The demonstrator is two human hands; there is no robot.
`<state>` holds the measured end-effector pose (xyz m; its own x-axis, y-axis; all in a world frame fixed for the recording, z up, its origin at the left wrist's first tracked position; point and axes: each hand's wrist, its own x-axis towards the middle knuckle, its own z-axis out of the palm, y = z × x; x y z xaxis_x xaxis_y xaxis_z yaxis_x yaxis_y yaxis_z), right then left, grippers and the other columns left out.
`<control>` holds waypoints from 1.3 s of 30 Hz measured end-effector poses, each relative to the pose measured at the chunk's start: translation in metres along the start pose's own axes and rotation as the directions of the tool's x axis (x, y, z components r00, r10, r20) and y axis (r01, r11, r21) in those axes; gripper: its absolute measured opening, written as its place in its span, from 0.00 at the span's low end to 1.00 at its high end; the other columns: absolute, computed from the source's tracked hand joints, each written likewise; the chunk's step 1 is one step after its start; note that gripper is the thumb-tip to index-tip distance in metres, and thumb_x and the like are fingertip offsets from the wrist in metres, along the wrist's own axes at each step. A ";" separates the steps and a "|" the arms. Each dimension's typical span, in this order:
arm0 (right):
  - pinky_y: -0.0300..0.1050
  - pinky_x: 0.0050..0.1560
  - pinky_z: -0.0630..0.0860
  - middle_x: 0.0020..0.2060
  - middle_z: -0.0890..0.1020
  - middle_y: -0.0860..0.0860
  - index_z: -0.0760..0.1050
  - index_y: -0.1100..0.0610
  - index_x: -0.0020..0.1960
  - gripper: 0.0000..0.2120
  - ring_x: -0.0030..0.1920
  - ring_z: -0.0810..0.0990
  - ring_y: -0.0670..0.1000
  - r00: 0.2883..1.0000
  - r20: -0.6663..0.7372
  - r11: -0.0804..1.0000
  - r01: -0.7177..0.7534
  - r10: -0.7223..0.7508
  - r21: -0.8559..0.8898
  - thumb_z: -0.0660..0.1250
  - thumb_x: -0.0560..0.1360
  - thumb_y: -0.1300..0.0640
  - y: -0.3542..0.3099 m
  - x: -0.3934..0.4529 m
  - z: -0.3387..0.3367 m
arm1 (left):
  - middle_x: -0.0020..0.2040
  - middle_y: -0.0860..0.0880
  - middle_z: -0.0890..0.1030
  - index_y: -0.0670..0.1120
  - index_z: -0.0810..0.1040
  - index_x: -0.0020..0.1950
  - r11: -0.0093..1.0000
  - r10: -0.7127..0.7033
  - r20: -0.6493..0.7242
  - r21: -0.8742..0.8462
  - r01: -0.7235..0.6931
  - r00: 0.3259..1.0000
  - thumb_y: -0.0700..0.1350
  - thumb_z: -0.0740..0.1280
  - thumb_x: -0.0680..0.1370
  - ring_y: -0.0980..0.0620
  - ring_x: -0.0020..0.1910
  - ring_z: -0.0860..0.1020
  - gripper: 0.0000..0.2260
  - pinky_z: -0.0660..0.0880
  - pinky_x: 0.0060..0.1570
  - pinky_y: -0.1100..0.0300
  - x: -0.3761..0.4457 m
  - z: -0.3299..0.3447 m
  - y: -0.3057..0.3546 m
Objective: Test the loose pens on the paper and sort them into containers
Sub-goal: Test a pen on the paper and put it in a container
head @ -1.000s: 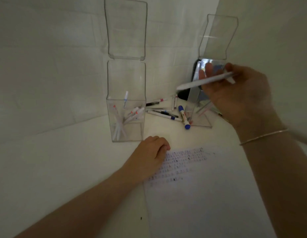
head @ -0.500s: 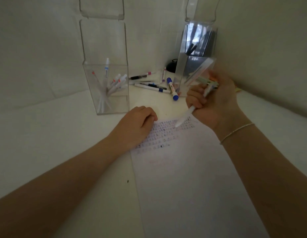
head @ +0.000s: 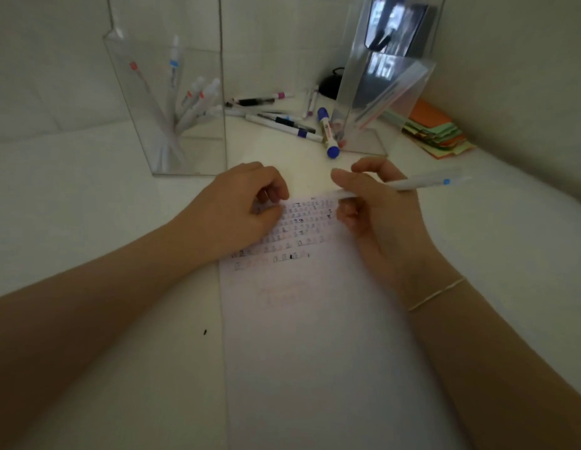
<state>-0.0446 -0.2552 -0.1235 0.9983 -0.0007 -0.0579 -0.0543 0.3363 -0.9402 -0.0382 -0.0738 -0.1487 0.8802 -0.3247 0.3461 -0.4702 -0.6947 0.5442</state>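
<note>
Lying across right hand (head: 377,216) fingers, white pen (head: 416,184), seemingly pinched.

Nothing can be read with certainty; the paper (head: 315,319) carries rows of small pen marks in black, blue and pink near its top edge, too small and blurred to make out as letters or digits; a faint pink scribble lower on the sheet is likewise illegible; the blue-capped marker (head: 326,131) bears a printed label on its barrel, too blurred to read.
</note>
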 end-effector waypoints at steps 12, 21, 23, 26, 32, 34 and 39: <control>0.39 0.25 0.74 0.26 0.79 0.58 0.72 0.67 0.35 0.13 0.21 0.75 0.49 0.981 0.052 0.823 0.186 -0.188 -0.537 0.69 0.73 0.60 0.016 -0.012 0.006 | 0.46 0.51 0.75 0.50 0.79 0.47 0.998 0.006 0.004 0.060 -0.007 1.000 0.42 0.67 0.74 0.56 0.45 0.74 0.04 0.70 0.45 0.66 -0.001 0.001 0.002; 0.35 0.22 0.72 0.28 0.79 0.64 0.72 0.70 0.32 0.14 0.20 0.72 0.49 0.963 -0.010 0.649 0.174 -0.270 -0.741 0.70 0.70 0.61 0.023 -0.008 0.003 | 0.46 0.52 0.75 0.49 0.79 0.48 0.998 0.003 0.003 0.058 -0.003 1.000 0.43 0.66 0.74 0.57 0.46 0.73 0.04 0.70 0.47 0.66 -0.001 0.001 0.003; 0.35 0.24 0.71 0.29 0.78 0.66 0.73 0.71 0.33 0.14 0.22 0.73 0.51 0.956 0.007 0.624 0.197 -0.293 -0.756 0.70 0.70 0.62 0.023 -0.008 0.003 | 0.46 0.52 0.75 0.49 0.79 0.48 0.998 0.001 0.001 0.058 -0.001 1.000 0.43 0.66 0.74 0.57 0.46 0.73 0.04 0.69 0.46 0.68 -0.001 0.001 0.002; 0.35 0.25 0.70 0.31 0.77 0.68 0.72 0.72 0.34 0.14 0.28 0.74 0.59 0.939 0.017 0.594 0.231 -0.343 -0.771 0.69 0.71 0.62 0.024 -0.008 0.003 | 0.46 0.52 0.75 0.49 0.79 0.47 0.998 -0.001 -0.001 0.061 0.001 1.000 0.43 0.66 0.74 0.57 0.46 0.74 0.04 0.68 0.45 0.69 -0.001 0.001 0.002; 0.37 0.26 0.73 0.30 0.77 0.68 0.73 0.72 0.33 0.14 0.24 0.72 0.51 0.950 0.015 0.603 0.210 -0.312 -0.769 0.69 0.70 0.63 0.023 -0.009 0.004 | 0.46 0.53 0.75 0.50 0.79 0.47 0.998 -0.006 0.005 0.062 0.005 1.000 0.44 0.66 0.74 0.58 0.46 0.73 0.04 0.69 0.47 0.68 -0.001 0.002 0.001; 0.39 0.27 0.74 0.30 0.77 0.68 0.72 0.72 0.33 0.14 0.25 0.72 0.53 0.945 0.009 0.599 0.216 -0.328 -0.771 0.69 0.71 0.62 0.023 -0.009 0.004 | 0.46 0.53 0.75 0.50 0.79 0.47 0.998 -0.005 0.004 0.064 0.005 1.000 0.44 0.66 0.74 0.58 0.46 0.73 0.04 0.69 0.46 0.69 0.000 0.002 0.001; 0.37 0.23 0.73 0.29 0.78 0.66 0.73 0.70 0.33 0.14 0.21 0.73 0.50 0.956 0.032 0.615 0.213 -0.292 -0.759 0.70 0.71 0.62 0.023 -0.010 0.004 | 0.46 0.53 0.75 0.50 0.79 0.47 0.998 0.005 0.001 0.068 -0.005 1.000 0.44 0.66 0.74 0.58 0.46 0.73 0.04 0.68 0.46 0.69 0.000 0.002 -0.001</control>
<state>-0.0558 -0.2437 -0.1432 0.9707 -0.0692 0.2302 0.1644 -0.5077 -0.8457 -0.0377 -0.0747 -0.1512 0.8781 -0.3287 0.3476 -0.4690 -0.7350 0.4897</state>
